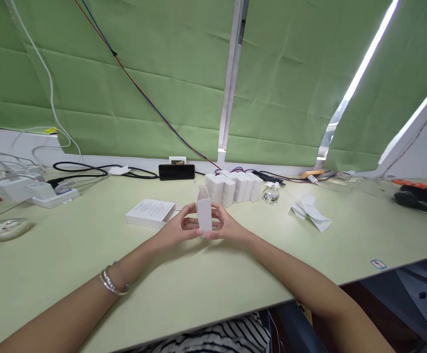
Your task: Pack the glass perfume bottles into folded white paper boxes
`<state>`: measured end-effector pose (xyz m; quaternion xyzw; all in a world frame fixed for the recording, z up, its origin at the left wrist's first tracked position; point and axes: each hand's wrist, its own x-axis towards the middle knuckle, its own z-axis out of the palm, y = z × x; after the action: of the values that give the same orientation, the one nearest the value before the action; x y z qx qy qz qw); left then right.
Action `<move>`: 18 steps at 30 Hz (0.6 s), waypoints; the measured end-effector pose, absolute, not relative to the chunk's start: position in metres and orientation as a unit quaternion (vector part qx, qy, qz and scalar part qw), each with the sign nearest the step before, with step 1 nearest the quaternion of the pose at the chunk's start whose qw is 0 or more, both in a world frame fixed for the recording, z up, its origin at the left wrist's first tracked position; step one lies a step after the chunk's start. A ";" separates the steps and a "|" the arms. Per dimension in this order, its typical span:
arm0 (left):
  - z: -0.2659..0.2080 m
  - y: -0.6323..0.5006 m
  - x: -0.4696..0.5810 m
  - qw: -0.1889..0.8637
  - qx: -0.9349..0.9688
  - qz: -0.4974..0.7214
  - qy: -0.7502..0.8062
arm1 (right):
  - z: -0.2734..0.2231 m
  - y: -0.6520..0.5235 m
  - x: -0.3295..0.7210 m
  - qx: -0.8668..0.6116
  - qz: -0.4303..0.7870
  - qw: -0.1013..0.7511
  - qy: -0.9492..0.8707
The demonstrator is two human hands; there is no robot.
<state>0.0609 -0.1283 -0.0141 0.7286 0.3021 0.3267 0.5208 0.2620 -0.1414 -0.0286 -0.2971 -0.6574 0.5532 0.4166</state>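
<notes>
Between my two hands a small white carton (204, 215) stands upright, its top end open with a flap raised at the back left. My left hand (183, 224) grips its left side, thumb near the lower front edge. On the opposite side my right hand (225, 224) holds it the same way, with the thumb low on the front. Just left of my left hand lies a larger flat white box (150, 212) with printed text; its right end looks open. Behind my hands, several white cartons (235, 187) stand in a row.
A dark phone (177, 171) leans at the back. Crumpled white paper (311, 213) and a shiny round object (270, 194) lie to the right. Power strips (53, 197) and cables crowd the left; more black cables (268, 177) run along the back edge.
</notes>
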 end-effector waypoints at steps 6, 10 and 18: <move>-0.014 -0.134 0.062 0.477 0.759 0.296 0.330 | -0.027 -0.143 0.262 -0.288 0.588 0.406 -0.638; 0.000 -0.126 0.050 0.320 0.802 0.308 0.399 | -0.030 -0.139 0.260 -0.280 0.590 0.448 -0.611; 0.009 -0.084 -0.013 0.063 0.812 0.096 0.572 | -0.036 -0.132 0.261 -0.287 0.576 0.509 -0.571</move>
<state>-0.0131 -0.0843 0.0091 0.8124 0.5717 0.0956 0.0635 0.2611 -0.1321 -0.0355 -0.2874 -0.5709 0.5763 0.5093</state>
